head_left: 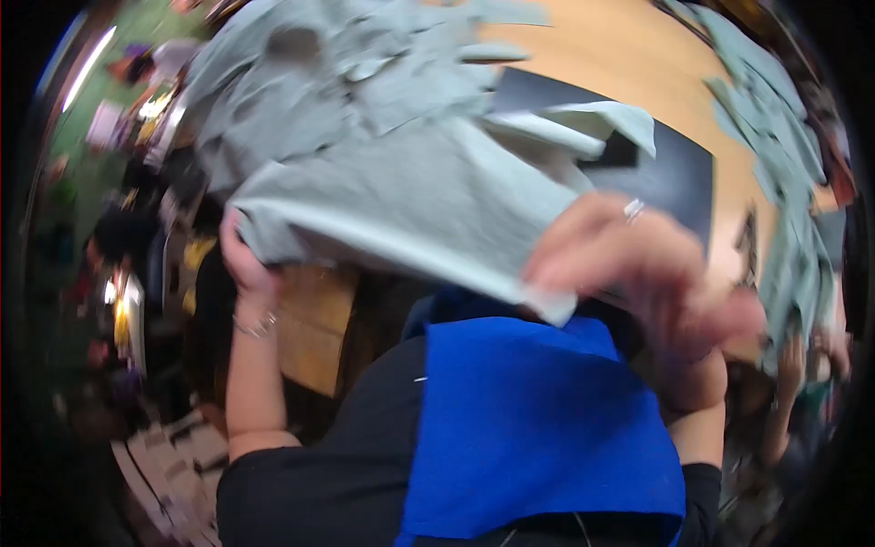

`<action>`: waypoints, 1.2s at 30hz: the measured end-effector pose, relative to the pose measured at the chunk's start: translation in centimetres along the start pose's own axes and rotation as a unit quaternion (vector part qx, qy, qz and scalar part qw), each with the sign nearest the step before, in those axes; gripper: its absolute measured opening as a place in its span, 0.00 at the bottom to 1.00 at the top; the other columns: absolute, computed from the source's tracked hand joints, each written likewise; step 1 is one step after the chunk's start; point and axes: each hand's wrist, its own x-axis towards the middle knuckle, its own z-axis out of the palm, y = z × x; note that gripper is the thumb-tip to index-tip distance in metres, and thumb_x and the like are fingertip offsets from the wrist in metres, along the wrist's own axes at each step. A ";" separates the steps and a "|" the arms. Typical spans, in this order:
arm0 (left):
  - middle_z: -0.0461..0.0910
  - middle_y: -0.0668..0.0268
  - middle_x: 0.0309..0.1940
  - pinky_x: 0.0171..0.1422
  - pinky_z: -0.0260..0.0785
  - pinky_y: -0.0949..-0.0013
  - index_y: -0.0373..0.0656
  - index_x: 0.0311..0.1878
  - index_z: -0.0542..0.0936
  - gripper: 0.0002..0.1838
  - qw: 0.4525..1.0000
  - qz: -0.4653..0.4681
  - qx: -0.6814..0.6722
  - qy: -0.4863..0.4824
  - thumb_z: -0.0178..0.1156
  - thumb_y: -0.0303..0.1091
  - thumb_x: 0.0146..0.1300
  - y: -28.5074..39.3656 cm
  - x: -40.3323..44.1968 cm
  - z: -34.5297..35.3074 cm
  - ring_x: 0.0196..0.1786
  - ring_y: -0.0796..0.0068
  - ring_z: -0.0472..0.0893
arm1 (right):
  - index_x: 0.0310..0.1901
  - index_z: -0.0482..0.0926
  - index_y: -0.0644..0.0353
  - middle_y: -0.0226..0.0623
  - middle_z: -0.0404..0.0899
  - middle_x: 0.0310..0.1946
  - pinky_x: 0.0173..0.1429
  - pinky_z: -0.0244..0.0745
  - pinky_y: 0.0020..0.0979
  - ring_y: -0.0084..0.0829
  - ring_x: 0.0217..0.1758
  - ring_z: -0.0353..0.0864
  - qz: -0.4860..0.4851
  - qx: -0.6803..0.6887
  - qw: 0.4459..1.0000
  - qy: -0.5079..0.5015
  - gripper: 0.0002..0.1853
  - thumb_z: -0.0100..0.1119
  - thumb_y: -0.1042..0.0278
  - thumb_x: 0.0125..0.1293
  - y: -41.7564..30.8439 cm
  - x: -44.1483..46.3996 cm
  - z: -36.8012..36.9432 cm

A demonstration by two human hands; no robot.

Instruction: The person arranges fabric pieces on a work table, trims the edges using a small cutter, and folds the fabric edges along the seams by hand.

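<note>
A pale grey-green fabric piece, perhaps thin leather, stretches between my two hands above the near edge of the table. My left hand is closed on its left end, thumb showing at the edge. At the near right corner, my right hand, blurred by motion and wearing a ring, has its fingers closed on the piece. The far right part of the piece curls up over a black mat. Behind it spreads a heap of similar grey-green pieces.
The table is light wood. More grey-green pieces hang along its right side, where another person's hands touch them. A dark slim tool lies right of the mat. A blue apron covers my lap.
</note>
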 end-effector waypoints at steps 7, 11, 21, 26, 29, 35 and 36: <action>0.70 0.53 0.67 0.73 0.61 0.44 0.36 0.66 0.70 0.27 0.896 0.165 -0.018 0.412 0.38 0.44 0.72 16.9 -3.9 -29.7 0.66 0.49 0.72 | 0.49 0.80 0.68 0.38 0.81 0.43 0.58 0.70 0.30 0.28 0.48 0.77 0.186 -0.263 0.934 0.153 0.22 0.42 0.56 0.79 9.8 -6.1 -7.8; 0.78 0.48 0.55 0.59 0.76 0.51 0.23 0.52 0.75 0.22 0.730 0.260 0.143 0.616 0.41 0.29 0.62 23.0 -11.2 -41.4 0.53 0.49 0.82 | 0.50 0.81 0.66 0.36 0.81 0.44 0.59 0.70 0.29 0.27 0.50 0.78 0.246 -0.365 0.880 0.177 0.20 0.44 0.58 0.79 11.2 -10.1 -9.9; 0.76 0.38 0.56 0.64 0.66 0.50 0.28 0.57 0.73 0.23 0.636 0.128 0.668 0.365 0.42 0.39 0.71 0.6 3.7 -45.1 0.59 0.40 0.75 | 0.43 0.82 0.67 0.34 0.81 0.37 0.52 0.72 0.26 0.24 0.43 0.78 0.201 -0.375 0.864 0.268 0.13 0.50 0.67 0.76 12.8 -12.6 -10.2; 0.69 0.47 0.66 0.70 0.61 0.56 0.34 0.68 0.66 0.29 0.765 -0.224 0.600 0.068 0.41 0.48 0.75 -22.7 4.3 -33.0 0.68 0.50 0.69 | 0.40 0.83 0.66 0.37 0.83 0.35 0.46 0.74 0.27 0.27 0.38 0.80 0.183 -0.386 0.857 0.289 0.09 0.55 0.70 0.72 12.3 -12.1 -9.4; 0.65 0.47 0.69 0.73 0.57 0.57 0.34 0.70 0.62 0.29 0.608 -0.212 0.761 0.076 0.40 0.45 0.76 -29.3 1.6 -27.6 0.70 0.50 0.65 | 0.38 0.83 0.65 0.39 0.82 0.32 0.45 0.74 0.30 0.31 0.37 0.80 0.177 -0.416 0.844 0.288 0.08 0.57 0.71 0.69 12.0 -11.7 -9.0; 0.64 0.42 0.68 0.74 0.56 0.61 0.29 0.68 0.65 0.31 0.814 0.004 0.400 0.421 0.39 0.49 0.78 -23.3 2.4 -27.7 0.71 0.50 0.65 | 0.38 0.83 0.63 0.39 0.82 0.32 0.44 0.73 0.31 0.34 0.36 0.80 0.182 -0.438 0.834 0.280 0.06 0.59 0.71 0.67 11.8 -11.0 -9.0; 0.65 0.43 0.68 0.74 0.57 0.61 0.28 0.68 0.64 0.30 0.813 0.078 0.349 0.460 0.40 0.47 0.78 -20.2 3.9 -26.2 0.71 0.51 0.65 | 0.38 0.83 0.63 0.39 0.82 0.32 0.44 0.73 0.31 0.35 0.36 0.80 0.182 -0.436 0.835 0.284 0.06 0.59 0.71 0.67 11.8 -11.0 -8.9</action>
